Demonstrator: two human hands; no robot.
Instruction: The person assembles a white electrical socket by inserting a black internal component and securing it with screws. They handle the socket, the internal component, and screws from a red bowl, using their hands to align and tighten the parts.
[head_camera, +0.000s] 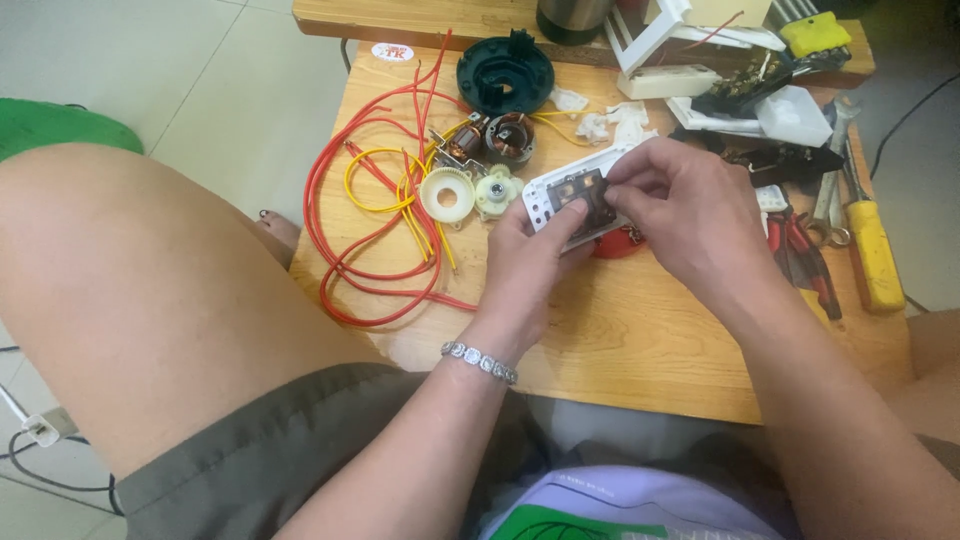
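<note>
Both hands — left hand (528, 262), right hand (680, 205) — clamped on white switch plate (565, 198) between them.

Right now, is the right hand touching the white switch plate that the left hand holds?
Touching. The head view shows the right hand fingertips pressed on the white switch plate, gripped from below by the left hand.

Both arms are bare, with no sleeves, and both hands are bare too, the left hand (525, 265) and the right hand (690, 215). On the left wrist, at the lower centre of the frame, sits a silver bracelet (480, 362) made of small shiny links. The person wears olive-grey shorts (270, 455), seen at the lower left; the leg above them is bare. At the bottom centre shows a white shirt (640, 500) with a green printed patch.
</note>
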